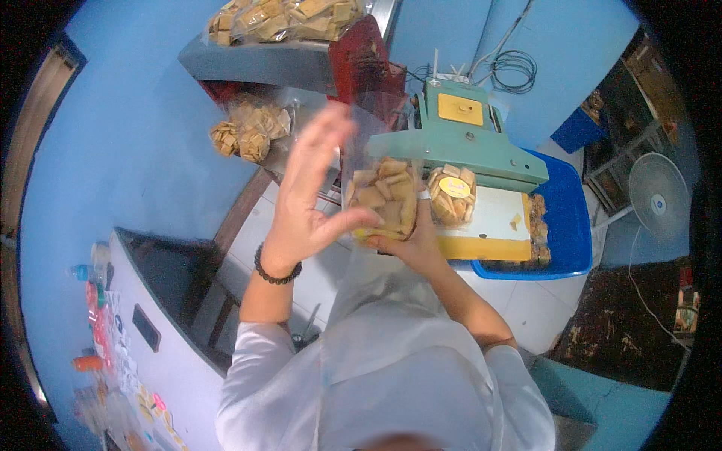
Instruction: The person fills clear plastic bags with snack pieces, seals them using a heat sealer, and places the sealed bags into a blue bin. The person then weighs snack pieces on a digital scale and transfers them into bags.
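Observation:
My right hand (417,242) grips the lower end of a clear plastic bag of square crackers (383,197), held upright before my chest. The bag's upper part stands up loose above the crackers. My left hand (316,186), with a dark bead bracelet on the wrist, is raised at the bag's left side; its fingers are spread and blurred, and its thumb lies at or in front of the bag's lower part. Just beyond stands a green sealing machine (468,141). On its white and yellow platform (496,214) rests another filled bag with a yellow label (451,194).
A blue plastic bin (569,225) lies behind and right of the platform, with cracker bags in it. More cracker bags (251,132) sit on a lower shelf at the left, others (287,20) on a metal surface above. A fan (658,194) stands far right.

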`<state>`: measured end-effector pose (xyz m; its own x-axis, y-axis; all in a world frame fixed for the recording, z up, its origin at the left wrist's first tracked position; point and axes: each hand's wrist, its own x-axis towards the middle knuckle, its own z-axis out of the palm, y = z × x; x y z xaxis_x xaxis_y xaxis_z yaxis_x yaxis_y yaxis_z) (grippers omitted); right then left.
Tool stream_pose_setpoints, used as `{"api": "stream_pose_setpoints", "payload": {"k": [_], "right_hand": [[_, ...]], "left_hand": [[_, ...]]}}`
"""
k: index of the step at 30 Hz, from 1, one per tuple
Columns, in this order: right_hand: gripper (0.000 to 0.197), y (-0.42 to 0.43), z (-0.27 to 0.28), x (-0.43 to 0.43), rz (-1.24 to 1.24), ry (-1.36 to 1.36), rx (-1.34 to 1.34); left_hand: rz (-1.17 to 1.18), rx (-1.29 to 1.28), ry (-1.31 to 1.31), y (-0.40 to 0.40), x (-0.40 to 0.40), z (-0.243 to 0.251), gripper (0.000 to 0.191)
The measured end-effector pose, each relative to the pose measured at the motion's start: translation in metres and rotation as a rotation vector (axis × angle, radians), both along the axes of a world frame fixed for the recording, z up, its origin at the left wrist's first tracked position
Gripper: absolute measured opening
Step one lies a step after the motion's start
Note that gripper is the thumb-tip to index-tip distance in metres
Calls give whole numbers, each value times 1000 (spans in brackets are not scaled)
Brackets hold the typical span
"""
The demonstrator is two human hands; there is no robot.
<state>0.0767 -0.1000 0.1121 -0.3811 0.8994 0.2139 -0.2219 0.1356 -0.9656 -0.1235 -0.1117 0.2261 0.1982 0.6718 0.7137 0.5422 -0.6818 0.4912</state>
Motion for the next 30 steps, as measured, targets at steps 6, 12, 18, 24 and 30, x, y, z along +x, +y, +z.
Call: {"api": "stream_pose_setpoints", "payload": {"k": [6, 12, 18, 24, 30], "right_hand": [[112, 4, -26, 11, 36, -12, 14], [72, 9, -48, 4, -110, -267, 254], [35, 6, -45, 4, -311, -246, 240], [24, 41, -10, 18, -91, -166, 202], [14, 28, 27, 31, -252, -365, 292]], "left_hand": [[-249, -504, -524, 5, 21, -126, 115], [-217, -462, -710, 7, 41, -193, 99], [224, -152, -393, 5, 57, -177, 46], [-95, -387, -659, 22, 37, -141, 6], [-119, -245, -452, 19, 24, -109, 6]]}}
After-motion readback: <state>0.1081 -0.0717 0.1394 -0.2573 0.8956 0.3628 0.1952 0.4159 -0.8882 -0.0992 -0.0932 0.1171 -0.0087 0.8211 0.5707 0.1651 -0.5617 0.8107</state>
